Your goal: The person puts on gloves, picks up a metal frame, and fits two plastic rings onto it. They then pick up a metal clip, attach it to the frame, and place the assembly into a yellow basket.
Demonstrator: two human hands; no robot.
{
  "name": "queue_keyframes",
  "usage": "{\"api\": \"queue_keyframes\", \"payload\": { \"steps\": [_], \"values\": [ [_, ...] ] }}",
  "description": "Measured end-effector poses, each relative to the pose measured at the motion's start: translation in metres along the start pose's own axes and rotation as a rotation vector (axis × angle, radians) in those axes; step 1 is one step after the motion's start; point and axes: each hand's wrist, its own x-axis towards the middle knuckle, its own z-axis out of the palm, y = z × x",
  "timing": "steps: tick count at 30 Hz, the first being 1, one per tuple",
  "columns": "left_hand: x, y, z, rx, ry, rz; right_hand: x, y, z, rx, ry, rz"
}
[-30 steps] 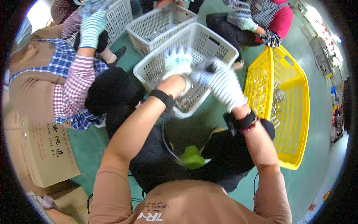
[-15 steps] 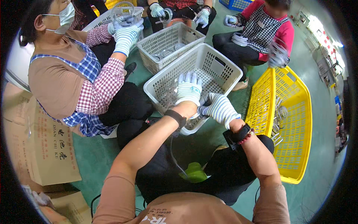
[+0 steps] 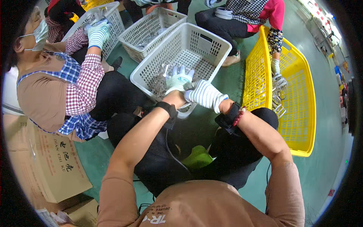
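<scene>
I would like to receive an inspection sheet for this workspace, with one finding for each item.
Surface: green floor under the crates.
Work items: clear pieces lie in the near grey crate.
Clutter: cardboard box at left; green object between the legs, kind unclear.
Left hand: gloved, fingers spread over the near grey crate.
Right hand: gloved, at the cuff of the left glove; whether it grips is unclear.
Cables: thin cable along the left thigh.
Surroundings: yellow crate at right holds shiny pieces, with a co-worker's gloved hand inside; second grey crate beyond the near one.
</scene>
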Motion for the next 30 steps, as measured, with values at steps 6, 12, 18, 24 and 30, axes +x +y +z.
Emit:
{"api": "queue_keyframes", "payload": {
  "steps": [6,12,18,24,30],
  "values": [
    [0.02,-0.023,0.038,-0.714,0.334,0.069,0.001,-0.041,-0.01,-0.008,-0.019,-0.002],
    [0.026,-0.082,0.007,-2.126,-0.208,0.52,0.008,-0.077,-0.023,0.539,-0.029,0.063],
    [-0.021,-0.032,-0.108,-2.806,0.13,0.281,0.022,-0.03,-0.025,0.968,0.049,0.194],
    [-0.037,-0.02,-0.118,-2.997,-0.051,0.459,0.016,-0.053,-0.013,1.249,-0.166,-0.001],
    [-0.04,-0.027,-0.131,-2.981,0.062,0.266,0.026,-0.061,-0.004,0.713,0.086,0.018]
  ]
}}
